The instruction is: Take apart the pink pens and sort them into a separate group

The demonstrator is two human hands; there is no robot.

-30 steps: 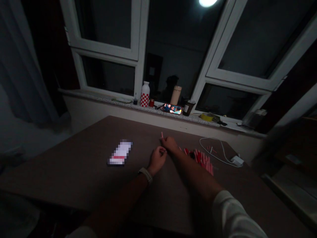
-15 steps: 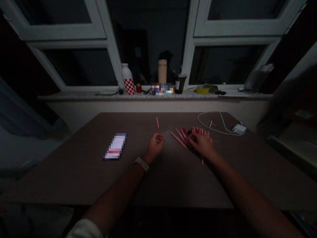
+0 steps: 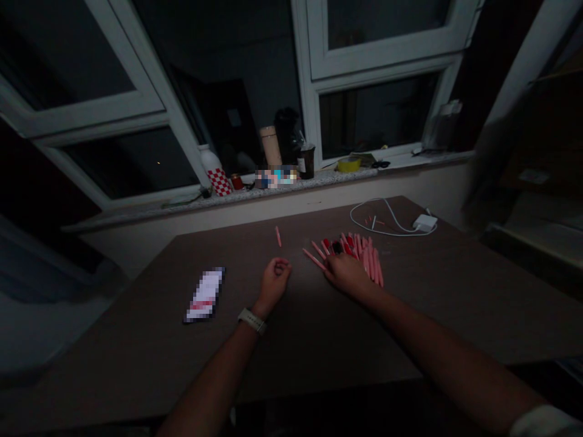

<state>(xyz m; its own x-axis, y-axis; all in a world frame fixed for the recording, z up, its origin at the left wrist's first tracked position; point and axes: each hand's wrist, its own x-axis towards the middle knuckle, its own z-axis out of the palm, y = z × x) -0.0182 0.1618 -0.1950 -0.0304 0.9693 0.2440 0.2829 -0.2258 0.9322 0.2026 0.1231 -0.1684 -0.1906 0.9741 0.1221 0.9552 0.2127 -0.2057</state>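
The right hand (image 3: 348,274) lies on a fan of pink sticks (image 3: 364,258) – too bunched to count, red ends gathered together – its fingers (image 3: 334,266) resting there, grip unclear. The left hand (image 3: 272,285) is loosely clenched, holding nothing visible, near 1 lone stick (image 3: 277,237) on the surface (image 3: 136,352).

The pink sticks (image 3: 362,258) block the right hand (image 3: 348,274) ahead, while open tabletop (image 3: 319,328) lies between the left hand (image 3: 274,282) and the blurred packet (image 3: 204,294)

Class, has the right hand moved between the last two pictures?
Yes: the right hand has moved back toward the person and slightly left, farther from the white charger.
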